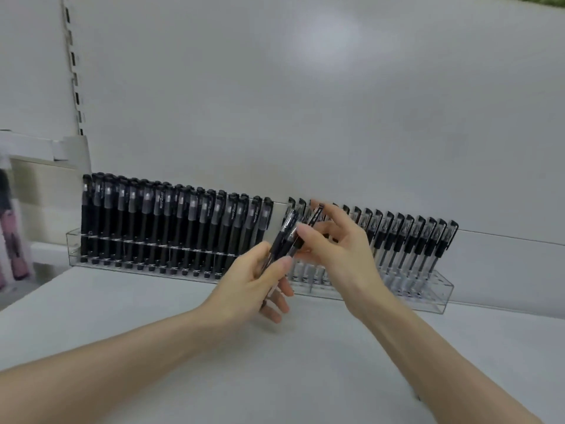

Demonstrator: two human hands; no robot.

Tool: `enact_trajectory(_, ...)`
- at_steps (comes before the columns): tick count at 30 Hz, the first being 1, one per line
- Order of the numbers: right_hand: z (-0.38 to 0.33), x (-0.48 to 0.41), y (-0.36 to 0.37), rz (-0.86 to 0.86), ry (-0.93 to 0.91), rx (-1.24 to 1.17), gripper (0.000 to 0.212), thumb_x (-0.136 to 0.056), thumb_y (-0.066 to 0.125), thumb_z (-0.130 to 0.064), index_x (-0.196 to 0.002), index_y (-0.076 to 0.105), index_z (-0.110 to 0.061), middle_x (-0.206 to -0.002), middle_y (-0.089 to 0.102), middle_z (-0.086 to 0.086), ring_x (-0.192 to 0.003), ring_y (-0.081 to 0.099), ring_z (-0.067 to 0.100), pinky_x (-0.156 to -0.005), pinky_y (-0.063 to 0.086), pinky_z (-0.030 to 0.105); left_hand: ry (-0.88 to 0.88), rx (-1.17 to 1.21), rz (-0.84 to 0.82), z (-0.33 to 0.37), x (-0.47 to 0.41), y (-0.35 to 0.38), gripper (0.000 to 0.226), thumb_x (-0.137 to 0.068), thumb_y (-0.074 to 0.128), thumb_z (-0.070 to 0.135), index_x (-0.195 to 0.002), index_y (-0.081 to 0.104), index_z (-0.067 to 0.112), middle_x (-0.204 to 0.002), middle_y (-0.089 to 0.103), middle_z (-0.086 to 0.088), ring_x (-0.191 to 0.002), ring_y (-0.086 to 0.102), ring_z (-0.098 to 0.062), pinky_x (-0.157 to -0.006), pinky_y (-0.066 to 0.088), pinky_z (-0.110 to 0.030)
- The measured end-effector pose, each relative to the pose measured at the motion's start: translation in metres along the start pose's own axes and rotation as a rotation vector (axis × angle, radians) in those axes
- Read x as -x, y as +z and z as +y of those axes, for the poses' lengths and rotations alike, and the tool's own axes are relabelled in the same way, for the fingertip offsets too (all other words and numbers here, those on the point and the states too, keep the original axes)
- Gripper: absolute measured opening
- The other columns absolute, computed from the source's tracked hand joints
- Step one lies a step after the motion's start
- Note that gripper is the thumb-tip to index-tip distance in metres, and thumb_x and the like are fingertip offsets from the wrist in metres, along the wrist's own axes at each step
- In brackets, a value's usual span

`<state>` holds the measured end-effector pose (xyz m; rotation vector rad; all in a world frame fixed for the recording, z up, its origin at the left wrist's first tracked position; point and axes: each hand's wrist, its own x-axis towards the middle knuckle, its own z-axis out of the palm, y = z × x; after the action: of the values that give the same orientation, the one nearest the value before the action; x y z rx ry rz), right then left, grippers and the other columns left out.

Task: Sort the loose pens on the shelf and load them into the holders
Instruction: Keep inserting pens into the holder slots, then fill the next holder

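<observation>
In front of the two clear holders [441,301] on the white shelf [305,362], my left hand [247,283] has its grip clamped round a small bundle of pens [286,240], caps up. My right hand [333,249] pinches one pen [316,217] at the cap end, fingers otherwise spread. The left holder looks full of black pens; the right one holds clear-barrelled ones. I judge it best to draw one pen free, match its barrel, then drop it tip-down into an open hole.

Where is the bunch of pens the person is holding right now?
In the head view, the bunch of pens sits near centre, gripped in the left hand and touched by the right hand, in front of the clear holders.
</observation>
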<state>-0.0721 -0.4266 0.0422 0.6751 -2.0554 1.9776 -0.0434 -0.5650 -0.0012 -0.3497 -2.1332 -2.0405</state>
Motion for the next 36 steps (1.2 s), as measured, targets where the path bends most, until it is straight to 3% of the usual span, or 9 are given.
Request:
enact_trajectory(3, -0.002, -0.012, 0.009, 0.151, -0.092, 0.066, 0.043, -0.091, 0.061, -0.006, -0.130, 0.049, -0.018, -0.084, 0.057, 0.005, -0.079, 0.067, 0.014, -0.071, 0.058, 0.025, 0.022, -0.032, 0.165, -0.007, -0.008, -0.013, 0.026, -0.097, 0.046, 0.032, -0.089, 0.048, 0.007, -0.072, 0.055, -0.007, -0.055, 0.055, -0.014, -0.047, 0.051, -0.033)
enact_trajectory(6, -0.008, -0.021, 0.011, 0.251, -0.191, 0.127, 0.036, -0.091, 0.062, -0.006, -0.121, 0.048, -0.021, -0.094, 0.065, 0.008, -0.081, 0.069, 0.014, -0.070, 0.057, 0.023, 0.064, -0.086, 0.258, -0.012, -0.012, -0.021, 0.034, -0.098, 0.042, 0.035, -0.086, 0.045, 0.003, -0.060, 0.043, -0.001, -0.049, 0.037, -0.012, -0.047, 0.033, -0.028)
enact_trajectory(9, -0.005, -0.028, 0.015, 0.285, -0.256, 0.223, 0.035, -0.090, 0.061, -0.005, -0.115, 0.050, -0.027, -0.096, 0.062, 0.002, -0.083, 0.067, 0.015, -0.077, 0.059, 0.037, 0.045, -0.092, 0.247, -0.018, -0.009, -0.021, 0.035, -0.098, 0.042, 0.032, -0.086, 0.044, -0.001, -0.062, 0.038, -0.002, -0.055, 0.032, -0.015, -0.054, 0.027, -0.034)
enact_trajectory(11, 0.000, -0.033, 0.020, 0.293, -0.280, 0.283, 0.036, -0.089, 0.062, -0.006, -0.114, 0.051, -0.030, -0.092, 0.058, -0.003, -0.086, 0.063, 0.020, -0.078, 0.057, 0.045, 0.051, -0.087, 0.218, -0.019, -0.005, -0.020, 0.031, -0.097, 0.043, 0.029, -0.078, 0.041, 0.006, -0.064, 0.039, -0.003, -0.055, 0.032, -0.015, -0.056, 0.028, -0.035)
enact_trajectory(18, 0.018, -0.043, 0.024, 0.272, -0.336, 0.364, 0.038, -0.088, 0.064, -0.007, -0.118, 0.051, -0.027, -0.091, 0.056, -0.008, -0.086, 0.061, 0.023, -0.079, 0.056, 0.047, 0.104, -0.062, 0.220, -0.017, -0.004, -0.027, 0.028, -0.100, 0.039, 0.029, -0.081, 0.043, 0.009, -0.053, 0.035, 0.006, -0.044, 0.028, -0.008, -0.040, 0.024, -0.015)
enact_trajectory(21, 0.023, -0.045, 0.021, 0.211, -0.352, 0.449, 0.035, -0.087, 0.067, -0.008, -0.111, 0.052, -0.029, -0.086, 0.058, -0.014, -0.081, 0.060, 0.006, -0.079, 0.055, 0.030, 0.088, -0.030, 0.225, -0.016, -0.006, -0.028, 0.027, -0.100, 0.039, 0.027, -0.087, 0.046, 0.005, -0.056, 0.036, 0.002, -0.044, 0.028, -0.007, -0.040, 0.025, -0.015)
enact_trajectory(24, 0.025, -0.045, 0.018, 0.152, -0.340, 0.536, 0.031, -0.087, 0.067, -0.009, -0.106, 0.055, -0.031, -0.082, 0.062, -0.010, -0.077, 0.059, 0.001, -0.067, 0.045, 0.010, 0.087, -0.046, 0.211, -0.019, -0.005, -0.027, 0.029, -0.100, 0.038, 0.029, -0.091, 0.048, 0.003, -0.057, 0.038, 0.001, -0.044, 0.030, -0.008, -0.040, 0.025, -0.015)
enact_trajectory(30, 0.017, -0.051, 0.011, 0.098, -0.288, 0.610, 0.028, -0.088, 0.066, -0.009, -0.106, 0.057, -0.029, -0.077, 0.064, -0.008, -0.068, 0.057, -0.005, -0.064, 0.044, 0.007, 0.066, -0.078, 0.204, -0.019, -0.006, -0.026, 0.033, -0.098, 0.038, 0.032, -0.099, 0.050, 0.001, -0.054, 0.041, 0.005, -0.042, 0.032, -0.005, -0.045, 0.026, -0.019)
enact_trajectory(36, 0.008, -0.052, 0.010, 0.048, -0.251, 0.692, 0.025, -0.090, 0.063, -0.010, -0.111, 0.056, -0.021, -0.080, 0.064, -0.002, -0.069, 0.056, 0.001, -0.064, 0.043, 0.010, 0.026, -0.036, 0.194, -0.019, -0.006, -0.026, 0.034, -0.097, 0.040, 0.030, -0.100, 0.050, -0.002, -0.056, 0.044, 0.001, -0.039, 0.031, -0.004, -0.042, 0.024, -0.017)
